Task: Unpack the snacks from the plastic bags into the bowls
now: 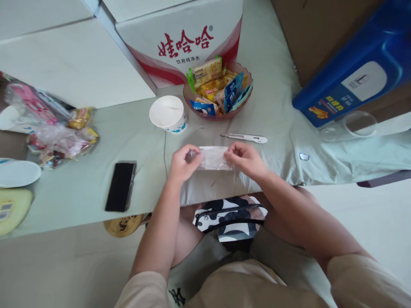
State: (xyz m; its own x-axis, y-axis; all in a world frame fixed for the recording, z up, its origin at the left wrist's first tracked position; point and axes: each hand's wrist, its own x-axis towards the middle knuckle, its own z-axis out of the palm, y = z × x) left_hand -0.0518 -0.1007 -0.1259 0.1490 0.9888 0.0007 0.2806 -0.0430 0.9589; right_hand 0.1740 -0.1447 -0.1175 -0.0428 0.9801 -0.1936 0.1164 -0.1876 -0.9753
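A small clear plastic packet point(213, 158) is stretched level between my two hands, just above the cloth near the table's front edge. My left hand point(186, 161) pinches its left end between thumb and fingers. At the right end, my right hand point(244, 158) grips it the same way. What lies inside the packet, if anything, is too unclear to tell. Just beyond my right hand lies a white utility knife point(245, 137). A white paper cup point(168, 114) stands behind my left hand, beside a pink glass bowl point(205, 114) of wrapped snacks.
A black phone point(120, 186) lies at the left front. Farther left are a pile of wrapped items point(64, 139) and a yellow-green container point(13, 209). White boxes point(189, 38) line the back. A big blue bottle point(353, 68) and a clear cup point(358, 124) are at the right.
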